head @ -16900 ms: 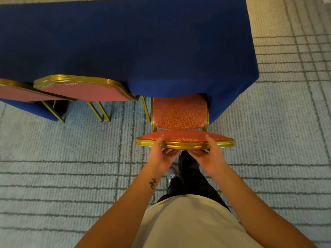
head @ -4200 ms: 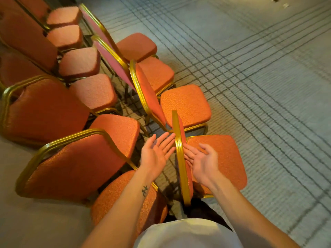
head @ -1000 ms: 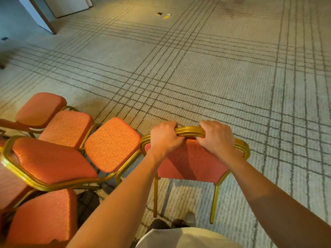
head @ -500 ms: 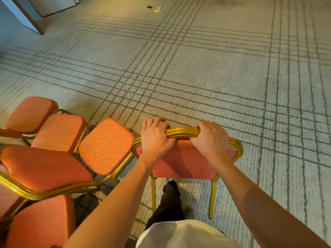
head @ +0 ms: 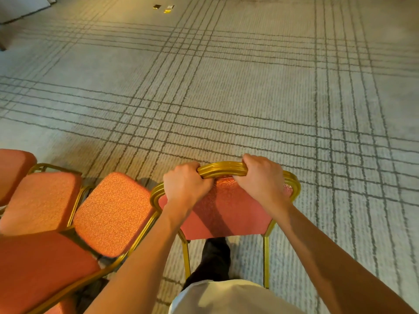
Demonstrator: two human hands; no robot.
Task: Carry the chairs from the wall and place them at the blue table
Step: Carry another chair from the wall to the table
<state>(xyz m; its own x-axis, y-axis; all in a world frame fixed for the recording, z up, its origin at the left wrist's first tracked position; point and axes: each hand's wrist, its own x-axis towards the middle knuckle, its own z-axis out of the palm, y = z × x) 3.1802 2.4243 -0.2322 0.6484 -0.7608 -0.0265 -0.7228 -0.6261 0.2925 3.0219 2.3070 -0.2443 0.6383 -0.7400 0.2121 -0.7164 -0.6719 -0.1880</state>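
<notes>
The left hand (head: 186,185) sits at lower centre of the frame, fingers curled tight over the top rail (head: 221,171) of the carried chair (head: 229,214), knuckles up, thumb tucked below against the backrest. Just right of it, with a short stretch of bare rail between them, the right hand (head: 263,177) clamps the same rail in the same way, its fingers wrapped over the far edge. Both forearms run up from the bottom corners.

At the left edge stand the waiting chairs (head: 40,202): at least 3 square seat cushions with rounded corners, in coarse orange fabric, the nearest seat (head: 113,214) showing a fine swirling pattern. A broad, smoother orange backrest (head: 38,268) fills the lower left, edged in gold tubing.

The carried chair is at lower centre, its left frame close against the nearest seat. Its rail is ribbed, glossy gold metal bent into an arch; the back panel is red-pink cloth, patterned near the top. 2 thin gold legs drop from it, and whether they touch the floor cannot be told. A dark trouser leg (head: 215,261) shows between them, above a pale shirt (head: 226,298).

The carpet (head: 249,98) is ribbed grey-beige, crossed by bundles of dark lines.
</notes>
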